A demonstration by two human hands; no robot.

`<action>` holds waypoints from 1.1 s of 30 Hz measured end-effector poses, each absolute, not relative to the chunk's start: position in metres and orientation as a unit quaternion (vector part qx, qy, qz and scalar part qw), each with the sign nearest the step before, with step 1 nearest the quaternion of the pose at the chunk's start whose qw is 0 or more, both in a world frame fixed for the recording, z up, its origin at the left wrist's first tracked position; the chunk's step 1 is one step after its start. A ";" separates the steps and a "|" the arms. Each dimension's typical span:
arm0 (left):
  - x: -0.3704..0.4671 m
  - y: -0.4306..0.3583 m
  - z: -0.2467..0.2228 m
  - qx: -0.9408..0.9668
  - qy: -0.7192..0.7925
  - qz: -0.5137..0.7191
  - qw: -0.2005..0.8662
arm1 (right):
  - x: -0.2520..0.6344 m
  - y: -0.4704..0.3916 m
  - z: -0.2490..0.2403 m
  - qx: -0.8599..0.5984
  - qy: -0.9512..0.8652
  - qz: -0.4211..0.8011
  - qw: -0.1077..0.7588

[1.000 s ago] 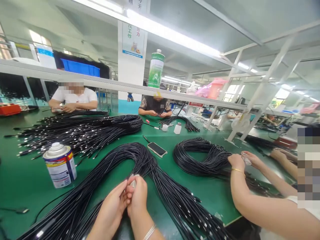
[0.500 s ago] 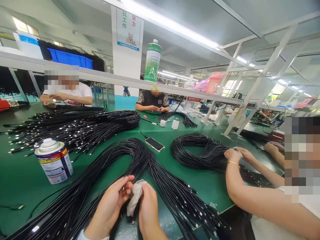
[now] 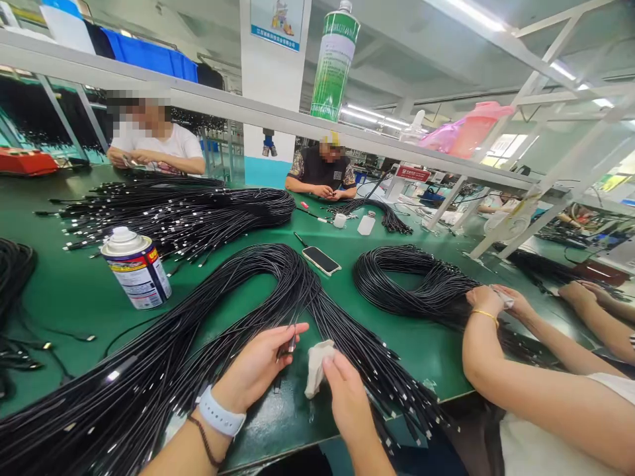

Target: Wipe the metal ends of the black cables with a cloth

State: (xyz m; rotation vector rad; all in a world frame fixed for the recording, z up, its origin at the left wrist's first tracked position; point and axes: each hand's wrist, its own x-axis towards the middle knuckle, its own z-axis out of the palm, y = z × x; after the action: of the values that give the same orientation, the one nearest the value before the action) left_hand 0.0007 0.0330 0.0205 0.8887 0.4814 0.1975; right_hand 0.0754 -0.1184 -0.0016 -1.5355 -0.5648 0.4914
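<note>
My left hand (image 3: 258, 367), palm partly up, has its fingers closed around a black cable with a metal plug end (image 3: 292, 345). In my right hand (image 3: 347, 390) a crumpled whitish cloth (image 3: 316, 371) is pinched between thumb and fingers. A small gap separates the cloth from the plug. Beneath and beyond both hands a large bundle of black cables (image 3: 268, 264) curves across the green table. Its silver-tipped ends fan out to the right of my right hand, and more strands run to the lower left.
A spray can (image 3: 136, 271) stands left of the bundle. Beyond it lies another cable pile (image 3: 173, 215). A phone (image 3: 321, 260) rests near a clear bottle (image 3: 366, 223). At right, a co-worker's hands (image 3: 489, 301) hold a white cloth over a coiled cable bundle (image 3: 397, 281). Two people sit opposite.
My hands were close together at the cloth; now they are apart, with the cloth in the right hand and the plug showing in the left. The view has shifted down and left.
</note>
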 end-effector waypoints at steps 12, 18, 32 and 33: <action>0.007 0.028 0.014 0.429 0.219 0.059 0.874 | 0.057 -0.106 -0.006 -0.673 -0.331 0.271 0.603; 0.006 0.028 0.016 0.481 0.226 0.086 0.843 | 0.058 -0.106 -0.014 -0.623 -0.330 0.282 0.651; 0.007 0.026 0.016 0.513 0.219 0.103 0.823 | 0.062 -0.089 0.000 -0.670 -0.261 0.278 0.637; 0.007 0.026 0.015 0.517 0.218 0.109 0.821 | 0.062 -0.087 -0.001 -0.659 -0.254 0.286 0.647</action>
State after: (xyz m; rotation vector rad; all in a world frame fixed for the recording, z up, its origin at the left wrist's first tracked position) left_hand 0.0073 0.0260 0.0153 1.0997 0.4633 0.2316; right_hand 0.0617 -0.0869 -0.0010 -1.4998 -0.5776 0.6513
